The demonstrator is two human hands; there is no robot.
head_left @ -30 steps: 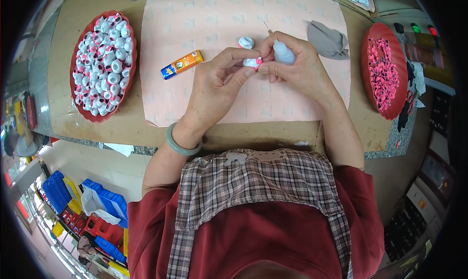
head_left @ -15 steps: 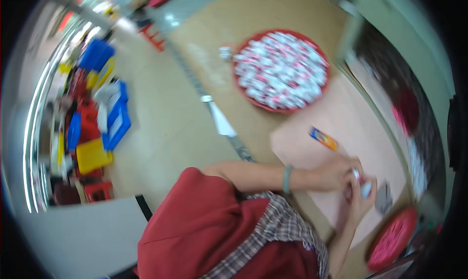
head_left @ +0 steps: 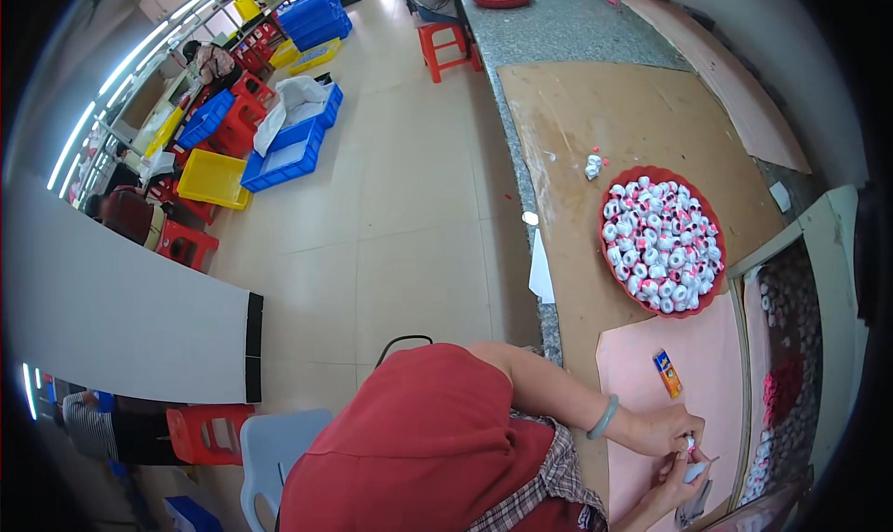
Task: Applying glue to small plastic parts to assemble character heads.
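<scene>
My left hand [head_left: 662, 430], with a pale green bangle on its wrist, is closed in a pinch over the pink sheet. Its fingertips meet a small white rounded piece [head_left: 690, 443] with a touch of pink. Just below, my right hand [head_left: 677, 481] has its fingers bent around the same piece, and something white [head_left: 694, 472] shows in its palm, too small to name. A small blue and orange packet [head_left: 668, 374] lies above the hands. Farther up, a red scalloped bowl [head_left: 662, 311] is heaped with similar white and pink pieces.
Brown cardboard [head_left: 581, 244] covers the grey stone table. A white piece [head_left: 593, 166] lies beside the bowl. A greenish frame [head_left: 831, 327] borders the right, with more pieces behind it. Blue crates [head_left: 284, 165], red stools [head_left: 440, 53] and several people are on the left and far side.
The view has swung, so the bowl, packet and hands appear lower in the picture, and more of the room shows. Both hands stay together around the white piece.
</scene>
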